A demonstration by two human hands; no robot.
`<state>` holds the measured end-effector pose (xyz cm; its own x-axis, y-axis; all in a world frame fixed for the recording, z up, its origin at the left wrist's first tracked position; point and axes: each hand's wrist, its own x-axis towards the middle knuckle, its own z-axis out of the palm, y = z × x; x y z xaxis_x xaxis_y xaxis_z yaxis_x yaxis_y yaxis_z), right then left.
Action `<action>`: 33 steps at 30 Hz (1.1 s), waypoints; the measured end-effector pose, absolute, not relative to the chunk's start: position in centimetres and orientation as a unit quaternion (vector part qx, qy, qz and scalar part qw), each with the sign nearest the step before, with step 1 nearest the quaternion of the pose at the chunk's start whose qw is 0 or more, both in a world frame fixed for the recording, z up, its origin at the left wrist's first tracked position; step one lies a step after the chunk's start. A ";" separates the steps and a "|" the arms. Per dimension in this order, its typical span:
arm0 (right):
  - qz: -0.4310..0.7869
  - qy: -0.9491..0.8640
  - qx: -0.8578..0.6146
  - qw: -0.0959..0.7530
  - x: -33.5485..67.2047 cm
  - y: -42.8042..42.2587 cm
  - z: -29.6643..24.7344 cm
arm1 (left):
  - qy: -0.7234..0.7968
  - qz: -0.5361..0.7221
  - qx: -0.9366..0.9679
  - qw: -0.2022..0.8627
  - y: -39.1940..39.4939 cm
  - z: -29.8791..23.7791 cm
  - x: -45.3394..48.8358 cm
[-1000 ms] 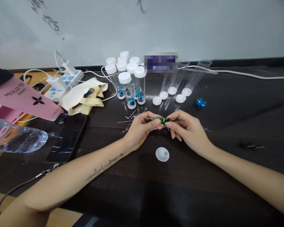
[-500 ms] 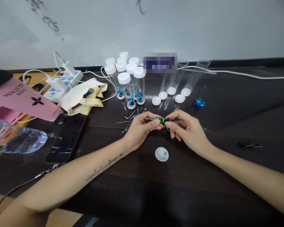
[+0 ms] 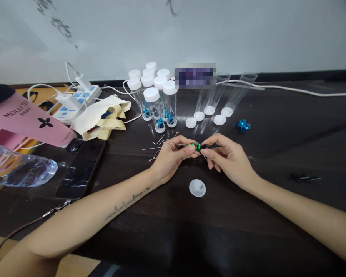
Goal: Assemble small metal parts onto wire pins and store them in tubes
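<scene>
Both my hands meet above the middle of the dark table point(image 3: 276, 127). My left hand point(image 3: 170, 156) pinches a thin metal pin point(image 3: 177, 144) that carries small green beads point(image 3: 195, 146). From the other side my right hand point(image 3: 227, 157) pinches the same beaded end with thumb and forefinger. A white cap point(image 3: 197, 188) lies on the table just below the hands. Several loose pins point(image 3: 157, 147) lie to the left of my left hand.
Capped clear tubes point(image 3: 157, 104) with blue beads stand behind the hands, and open tubes point(image 3: 219, 94) lie with white caps point(image 3: 190, 122) beside them. Blue beads point(image 3: 243, 125) sit at right. A phone point(image 3: 80, 167), cloth bag point(image 3: 102, 115), pink box point(image 3: 25, 119), water bottle point(image 3: 17, 169) and power strip point(image 3: 75, 98) crowd the left.
</scene>
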<state>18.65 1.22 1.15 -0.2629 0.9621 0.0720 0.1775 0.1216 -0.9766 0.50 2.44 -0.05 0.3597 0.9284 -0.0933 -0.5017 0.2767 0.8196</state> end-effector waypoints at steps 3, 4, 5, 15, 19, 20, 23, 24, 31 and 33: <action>0.483 -0.627 -0.452 0.412 18.5 1.2 1.3 | 0.300 0.485 0.357 0.740 2.5 -0.1 0.5; 0.482 -0.626 -0.453 0.412 18.5 1.2 1.3 | 0.302 0.485 0.357 0.739 2.5 -0.1 0.5; 0.482 -0.627 -0.454 0.412 18.5 1.2 1.3 | 0.302 0.485 0.358 0.739 2.5 -0.1 0.5; 0.491 -0.630 -0.451 0.398 18.8 1.2 1.0 | 0.304 0.474 0.365 0.741 2.4 0.1 0.4; 0.481 -0.630 -0.455 0.406 18.6 1.1 1.2 | 0.305 0.478 0.361 0.740 2.5 0.0 0.4; 0.480 -0.629 -0.456 0.406 18.6 1.1 1.2 | 0.303 0.479 0.362 0.740 2.5 0.0 0.4; 0.481 -0.632 -0.459 0.398 18.8 1.2 1.1 | 0.299 0.476 0.365 0.742 2.5 0.0 0.4; 0.483 -0.633 -0.458 0.395 18.8 1.2 1.1 | 0.300 0.475 0.366 0.742 2.4 0.0 0.5; 0.482 -0.630 -0.456 0.402 18.7 1.1 1.3 | 0.304 0.477 0.362 0.741 2.4 0.0 0.4; 0.481 -0.632 -0.459 0.399 18.8 1.1 1.3 | 0.303 0.477 0.362 0.741 2.4 -0.1 0.4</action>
